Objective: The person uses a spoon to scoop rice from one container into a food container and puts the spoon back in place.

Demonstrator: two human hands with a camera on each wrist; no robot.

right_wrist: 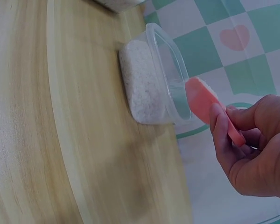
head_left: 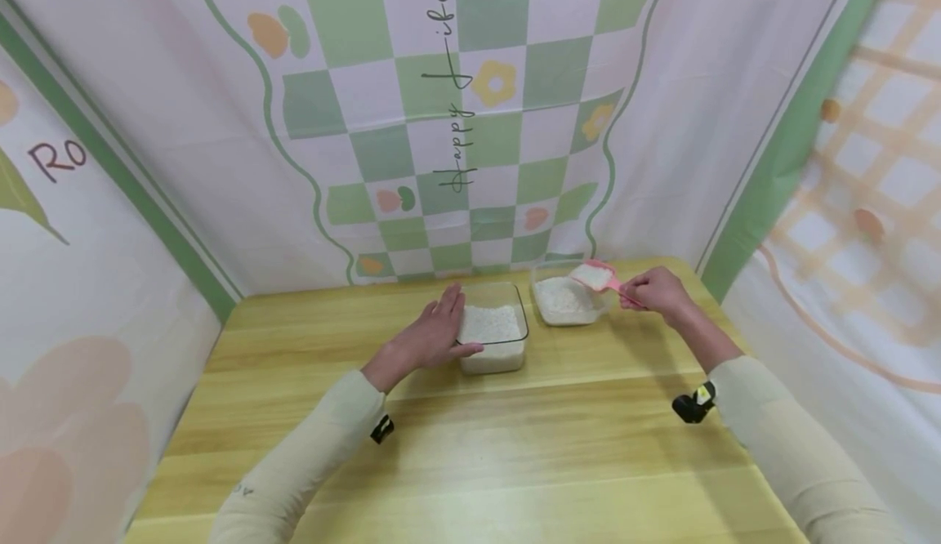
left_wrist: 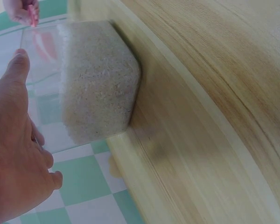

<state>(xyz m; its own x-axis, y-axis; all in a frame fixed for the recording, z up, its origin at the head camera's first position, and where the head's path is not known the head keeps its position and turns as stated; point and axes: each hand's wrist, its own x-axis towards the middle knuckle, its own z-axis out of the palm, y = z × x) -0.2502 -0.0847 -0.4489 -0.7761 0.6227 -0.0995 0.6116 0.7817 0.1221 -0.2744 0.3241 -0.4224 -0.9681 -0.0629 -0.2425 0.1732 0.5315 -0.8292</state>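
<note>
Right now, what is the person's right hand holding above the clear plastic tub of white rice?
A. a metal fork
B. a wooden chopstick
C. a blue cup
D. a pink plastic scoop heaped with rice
D: the right hand pinches the pink plastic scoop, loaded with white grains, over the clear plastic tub of rice.

"Happy life" is being shown in dark script, running vertically, on the checkered backdrop point(head_left: 470, 119); "Ro" is being displayed on the left wall cloth point(head_left: 59, 160).
</note>
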